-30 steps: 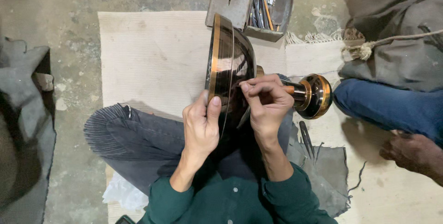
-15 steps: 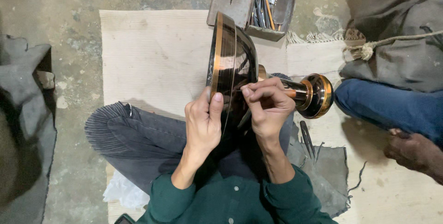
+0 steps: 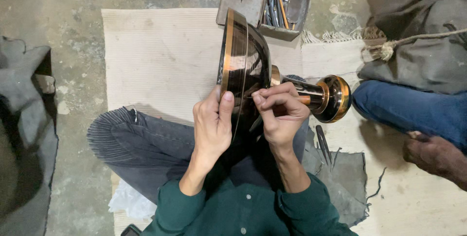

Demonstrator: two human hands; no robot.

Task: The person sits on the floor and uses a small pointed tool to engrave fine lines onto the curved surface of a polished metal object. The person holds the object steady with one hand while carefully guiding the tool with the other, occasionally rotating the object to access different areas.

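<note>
A dark, glossy footed metal bowl (image 3: 249, 58) with copper-coloured bands lies on its side across my lap, its round foot (image 3: 334, 98) pointing right. My left hand (image 3: 212, 125) grips the bowl's rim from the near side, thumb pressed on the edge. My right hand (image 3: 281, 111) pinches a thin engraving tool (image 3: 256, 122) against the bowl's outer wall, near the stem. The tool's tip is hidden by my fingers.
An open grey metal box (image 3: 272, 2) with several tools stands beyond the bowl on a pale woven mat (image 3: 160, 56). A dark pointed tool (image 3: 323, 141) lies on a grey cloth at my right. Another person's blue-trousered leg (image 3: 408, 112) and hand (image 3: 435, 155) are at right.
The hands and the bowl have shifted only slightly; my right hand keeps working at the same spot on the bowl's wall.
</note>
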